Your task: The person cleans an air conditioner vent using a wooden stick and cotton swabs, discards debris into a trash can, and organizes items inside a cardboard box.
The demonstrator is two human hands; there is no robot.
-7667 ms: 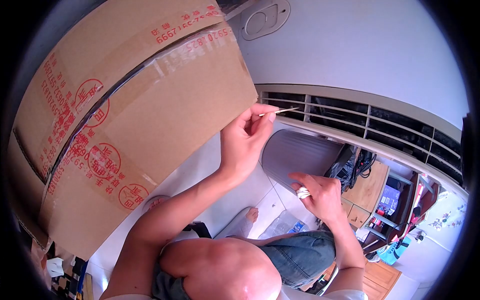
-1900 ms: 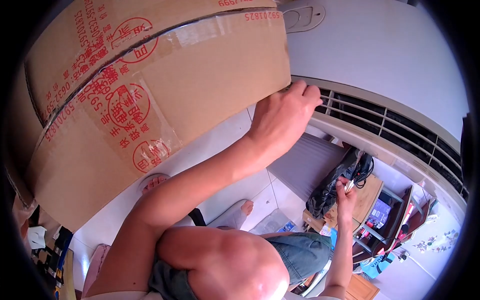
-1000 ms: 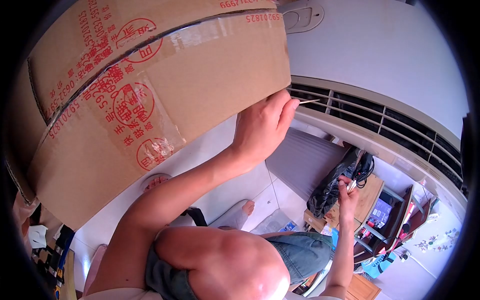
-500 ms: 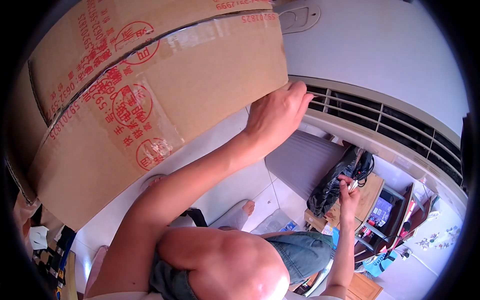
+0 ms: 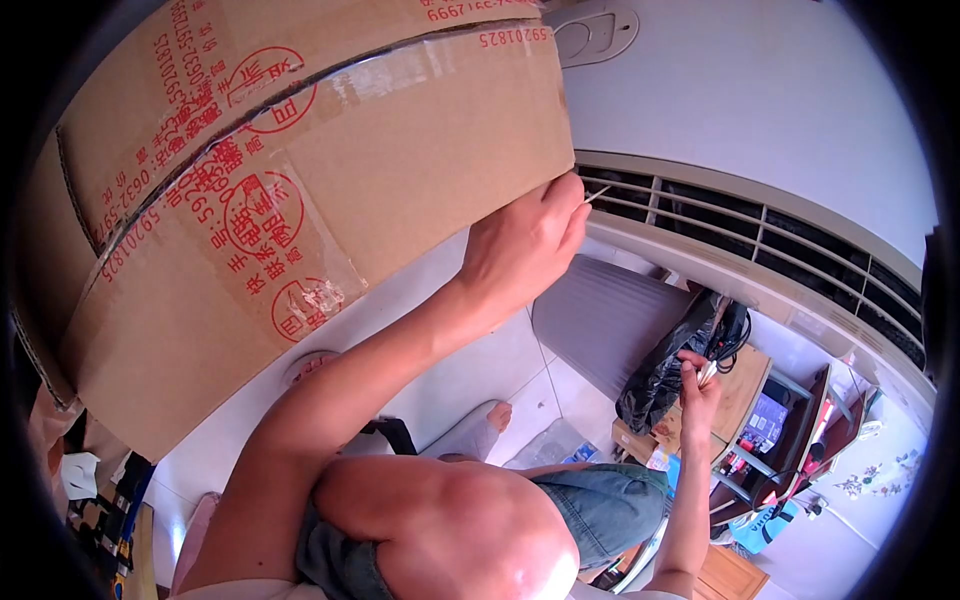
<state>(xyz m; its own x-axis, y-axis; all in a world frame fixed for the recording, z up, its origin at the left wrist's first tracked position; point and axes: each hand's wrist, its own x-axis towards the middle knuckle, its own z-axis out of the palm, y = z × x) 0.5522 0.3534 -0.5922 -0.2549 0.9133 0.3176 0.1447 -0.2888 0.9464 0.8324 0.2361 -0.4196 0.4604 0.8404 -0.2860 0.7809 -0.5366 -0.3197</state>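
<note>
Apparently, left fingers (image 5: 574,226) pinch tight — one thin stick (image 5: 598,194).

The fingers of the left hand (image 5: 525,238) hide the near end of a thin stick (image 5: 598,194); whether its tip touches the vent (image 5: 763,228) cannot be told. The cardboard box (image 5: 440,140) covers the vent's left end and is itself cut off at the far edge. The pale bundle (image 5: 708,373) in the right hand (image 5: 698,400) is too small to make out. The left forearm (image 5: 370,360) partly hides one foot (image 5: 314,362).
</note>
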